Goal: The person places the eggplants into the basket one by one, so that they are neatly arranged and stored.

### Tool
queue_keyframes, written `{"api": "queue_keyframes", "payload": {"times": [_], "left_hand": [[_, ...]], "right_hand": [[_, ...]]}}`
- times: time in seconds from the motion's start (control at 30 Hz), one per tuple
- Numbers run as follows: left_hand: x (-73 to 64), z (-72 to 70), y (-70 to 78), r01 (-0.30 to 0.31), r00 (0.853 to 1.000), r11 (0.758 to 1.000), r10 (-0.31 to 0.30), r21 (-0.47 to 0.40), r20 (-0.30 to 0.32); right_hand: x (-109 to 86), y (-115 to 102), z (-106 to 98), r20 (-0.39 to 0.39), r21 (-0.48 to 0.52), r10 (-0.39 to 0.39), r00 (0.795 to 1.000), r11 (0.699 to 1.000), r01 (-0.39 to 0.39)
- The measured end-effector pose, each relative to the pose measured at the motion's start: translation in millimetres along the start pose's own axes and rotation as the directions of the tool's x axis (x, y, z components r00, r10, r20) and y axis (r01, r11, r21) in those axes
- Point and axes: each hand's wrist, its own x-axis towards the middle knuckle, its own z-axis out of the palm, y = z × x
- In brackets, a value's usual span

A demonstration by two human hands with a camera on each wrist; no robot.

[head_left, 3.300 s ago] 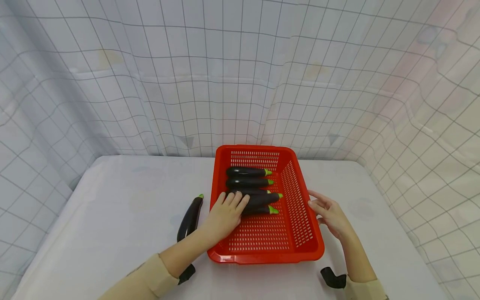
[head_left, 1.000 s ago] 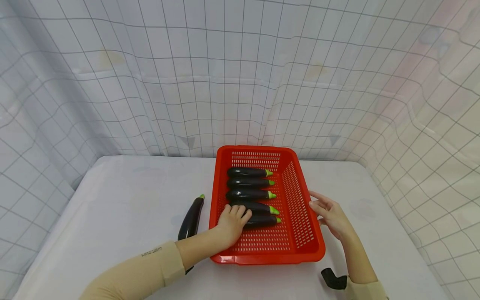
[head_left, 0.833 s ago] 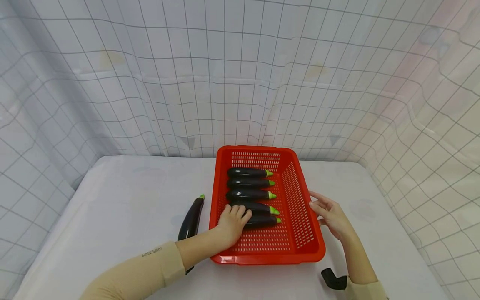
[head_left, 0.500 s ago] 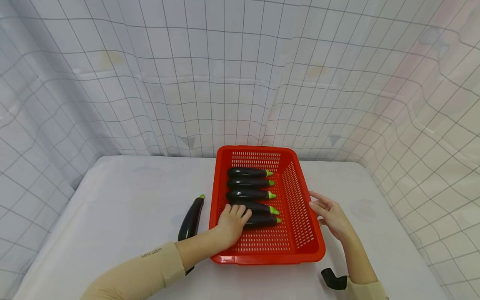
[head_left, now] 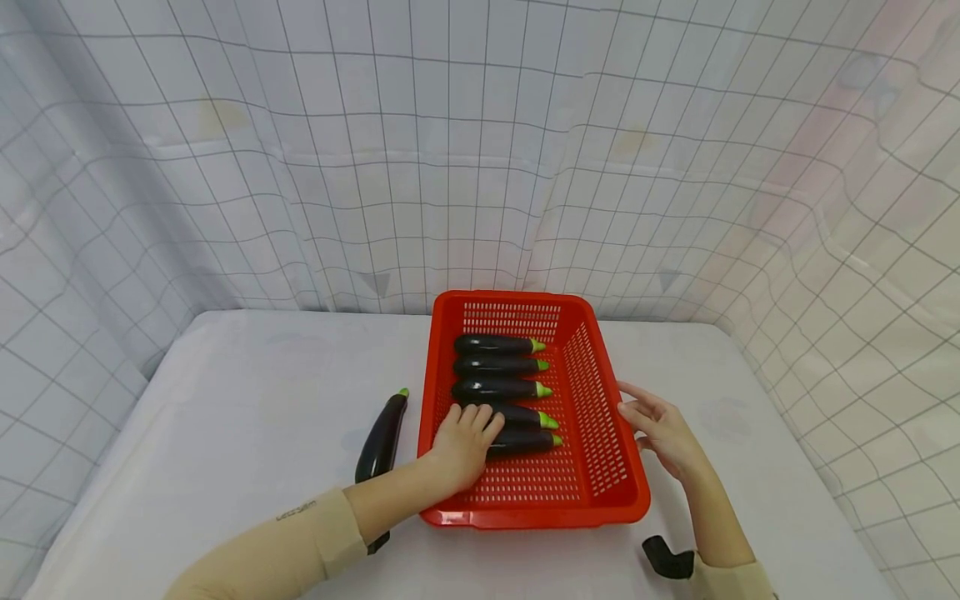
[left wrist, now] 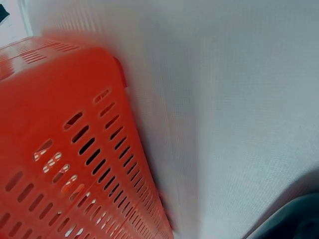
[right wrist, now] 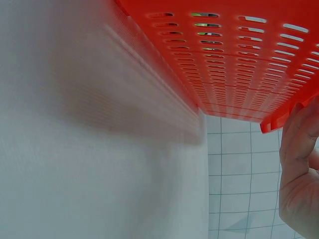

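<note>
A red plastic basket (head_left: 540,517) with slotted walls holds several dark, glossy eggplants lying side by side, green stems to the right. My left hand (head_left: 465,446) reaches over the left rim, its fingers bent over the fourth eggplant (head_left: 517,417) from the back; the thumb is hidden. The front eggplant (head_left: 525,442) lies partly under that hand. On the basket's right side, my right hand (head_left: 663,429) touches the outer rim with thumb and fingertips, fingers loosely extended. The right wrist view also shows this hand (right wrist: 301,164) against the rim.
Another eggplant (head_left: 382,437) lies on the white-covered table (head_left: 285,400) left of the basket, partly behind my left forearm. A black wrist device (head_left: 667,558) sits by my right sleeve. A checked white curtain (head_left: 495,167) hangs behind the table.
Since the oldest frame, my left hand has moved toward the basket's front, and the front eggplants, bunched before, now lie spread in a row. Lately its fingers shift only slightly; my right hand stays put.
</note>
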Motion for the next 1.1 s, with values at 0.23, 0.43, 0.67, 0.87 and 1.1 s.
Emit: {"api": "queue_keyframes", "payload": {"times": [0.23, 0.43, 0.67, 0.87, 1.1], "left_hand": [[-0.5, -2.8, -7.0, 0.016, 0.996, 0.999, -0.019, -0.035, -0.087], [-5.1, -12.0, -18.5, 0.048, 0.979, 0.994, -0.067, -0.101, -0.192], [-12.1, -20.6, -42.4, 0.114, 0.951, 0.973, -0.165, -0.200, -0.261], [-24.8, -21.7, -62.5, 0.170, 0.924, 0.945, -0.251, -0.279, -0.288], [-40.4, -14.0, -75.9, 0.225, 0.894, 0.910, -0.335, -0.349, -0.297]], "right_hand": [[-0.2, 0, -1, 0.002, -0.001, -0.004, 1.000, 1.000, 0.004], [0.0, 1, -1, 0.003, 0.005, 0.001, 1.000, 1.000, -0.001], [0.5, 1, 0, 0.004, 0.006, 0.001, 1.000, 1.000, -0.001], [0.4, 1, 0, 0.005, 0.007, 0.002, 1.000, 1.000, -0.002], [0.7, 2, -1, 0.006, 0.013, 0.004, 1.000, 1.000, -0.004]]}}
